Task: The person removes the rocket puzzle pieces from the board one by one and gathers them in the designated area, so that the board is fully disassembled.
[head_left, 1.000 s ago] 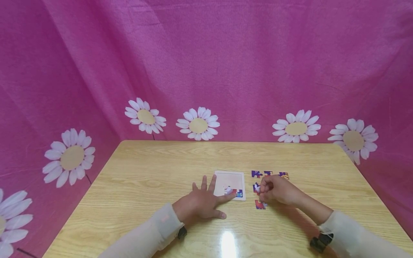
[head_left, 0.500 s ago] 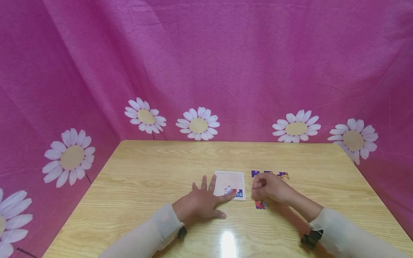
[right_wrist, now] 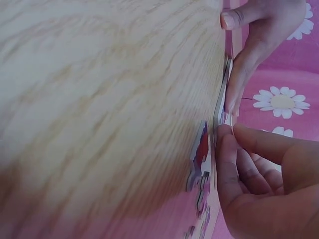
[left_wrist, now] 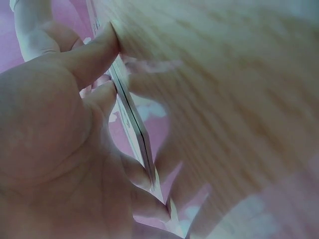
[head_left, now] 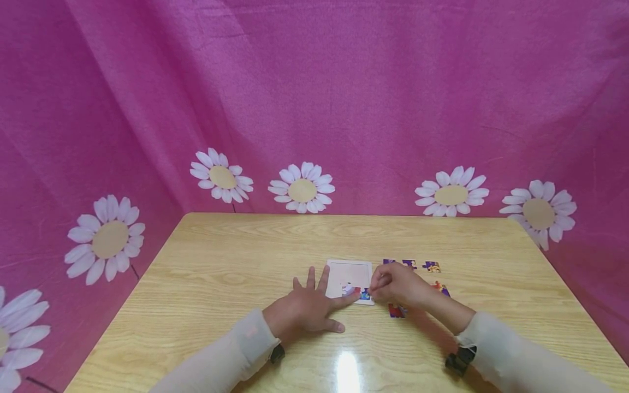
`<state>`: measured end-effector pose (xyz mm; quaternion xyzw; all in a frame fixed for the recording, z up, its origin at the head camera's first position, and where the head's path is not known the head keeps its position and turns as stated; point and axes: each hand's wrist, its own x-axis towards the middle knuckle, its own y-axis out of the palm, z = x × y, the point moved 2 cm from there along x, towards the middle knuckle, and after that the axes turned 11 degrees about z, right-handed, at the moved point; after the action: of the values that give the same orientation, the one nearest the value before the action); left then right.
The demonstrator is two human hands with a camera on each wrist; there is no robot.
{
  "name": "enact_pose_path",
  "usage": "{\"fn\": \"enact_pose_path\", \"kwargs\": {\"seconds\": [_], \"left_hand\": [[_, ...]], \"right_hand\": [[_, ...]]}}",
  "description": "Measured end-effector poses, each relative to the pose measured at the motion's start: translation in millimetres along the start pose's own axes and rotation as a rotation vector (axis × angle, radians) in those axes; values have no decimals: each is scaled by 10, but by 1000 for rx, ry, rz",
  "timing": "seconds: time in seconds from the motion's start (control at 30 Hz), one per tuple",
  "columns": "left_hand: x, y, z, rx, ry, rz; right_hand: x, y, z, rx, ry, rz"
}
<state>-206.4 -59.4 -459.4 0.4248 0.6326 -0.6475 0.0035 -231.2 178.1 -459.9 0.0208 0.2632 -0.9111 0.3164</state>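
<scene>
My left hand (head_left: 309, 308) lies with fingers spread at the left of a square white puzzle tray (head_left: 350, 273); one finger reaches over the joined jigsaw pieces (head_left: 365, 295) along its lower right side. In the left wrist view this hand's fingertips (left_wrist: 112, 37) touch the tray and table. My right hand (head_left: 400, 284) is at the tray's right edge, thumb and forefinger pinched together. Between those tips, in the right wrist view, a small jigsaw piece (right_wrist: 228, 119) shows, mostly covered by the fingers. Its picture cannot be made out.
Loose jigsaw pieces lie right of the tray: a purple one (head_left: 409, 264) and an orange one (head_left: 432, 267) in the back row, a red one (head_left: 397, 311) nearer me, another (head_left: 442, 288) beyond my right wrist. A pink flowered curtain (head_left: 314, 109) surrounds the wooden table (head_left: 236, 256).
My right hand has moved left from among the loose pieces to the tray's right edge, uncovering pieces at the right. My left hand has stayed in place.
</scene>
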Motion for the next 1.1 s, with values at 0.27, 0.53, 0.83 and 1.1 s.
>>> {"fn": "enact_pose_path", "kwargs": {"seconds": [0.27, 0.53, 0.83, 1.1], "left_hand": [[14, -13, -9, 42, 7, 1], [-3, -40, -25, 80, 11, 12], [20, -30, -9, 34, 2, 34], [36, -27, -1, 21, -2, 35]], "right_hand": [[11, 20, 8, 13, 11, 8], [29, 17, 53, 72, 70, 23], [207, 34, 97, 59, 93, -30], [373, 46, 120, 40, 28, 40]]}}
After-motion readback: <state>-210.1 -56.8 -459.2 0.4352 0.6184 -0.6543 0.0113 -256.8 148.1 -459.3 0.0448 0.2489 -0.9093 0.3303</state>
